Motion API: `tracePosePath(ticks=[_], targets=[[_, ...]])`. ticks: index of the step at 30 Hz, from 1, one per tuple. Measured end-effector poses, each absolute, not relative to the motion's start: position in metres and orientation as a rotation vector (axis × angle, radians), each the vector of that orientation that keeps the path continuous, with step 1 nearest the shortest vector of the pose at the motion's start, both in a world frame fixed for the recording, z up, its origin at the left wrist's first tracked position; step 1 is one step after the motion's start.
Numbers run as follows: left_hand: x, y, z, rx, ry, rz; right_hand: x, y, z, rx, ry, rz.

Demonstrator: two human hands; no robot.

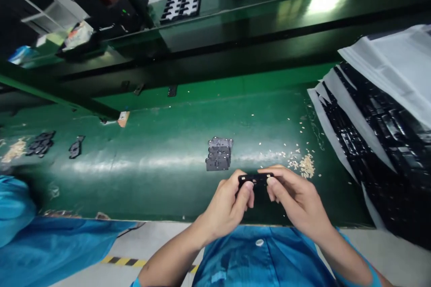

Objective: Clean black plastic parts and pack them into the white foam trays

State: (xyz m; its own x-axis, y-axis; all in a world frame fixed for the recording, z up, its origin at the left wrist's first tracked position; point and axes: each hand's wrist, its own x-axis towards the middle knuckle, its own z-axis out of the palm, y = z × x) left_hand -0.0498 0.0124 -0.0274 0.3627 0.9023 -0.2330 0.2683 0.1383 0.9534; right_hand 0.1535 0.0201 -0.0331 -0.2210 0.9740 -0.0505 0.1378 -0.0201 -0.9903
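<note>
Both of my hands hold a small black plastic part point(258, 178) near the front edge of the green work surface. My left hand point(227, 204) pinches its left end between thumb and fingers. At the right end, my right hand point(298, 199) grips it, with the thumb on the near side close to a small pale piece. Another pale spot shows at the left end. Just beyond my left hand lies an overlapping row of similar black parts point(218, 160). A heap of tiny pale pieces point(307, 166) is beyond my right hand, with several scattered around it.
Stacked black trays with white sheets between them point(380, 121) rise at the right. A green post point(84, 103) crosses the left. More black parts point(41, 143) lie at far left, near a person's blue sleeve point(15, 202). A raised green shelf point(242, 13) runs along the back.
</note>
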Motion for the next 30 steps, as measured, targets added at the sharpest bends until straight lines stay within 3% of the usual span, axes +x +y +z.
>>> tracePosePath(ticks=[20,30], targets=[[-0.024,0.000,-0.035,1.471,1.163,0.810,0.148,0.017,-0.044,-1.172,-1.330,1.142],[-0.019,0.012,-0.039,1.503,1.171,0.768,0.163,0.025,-0.050,-1.117,-1.300,1.310]])
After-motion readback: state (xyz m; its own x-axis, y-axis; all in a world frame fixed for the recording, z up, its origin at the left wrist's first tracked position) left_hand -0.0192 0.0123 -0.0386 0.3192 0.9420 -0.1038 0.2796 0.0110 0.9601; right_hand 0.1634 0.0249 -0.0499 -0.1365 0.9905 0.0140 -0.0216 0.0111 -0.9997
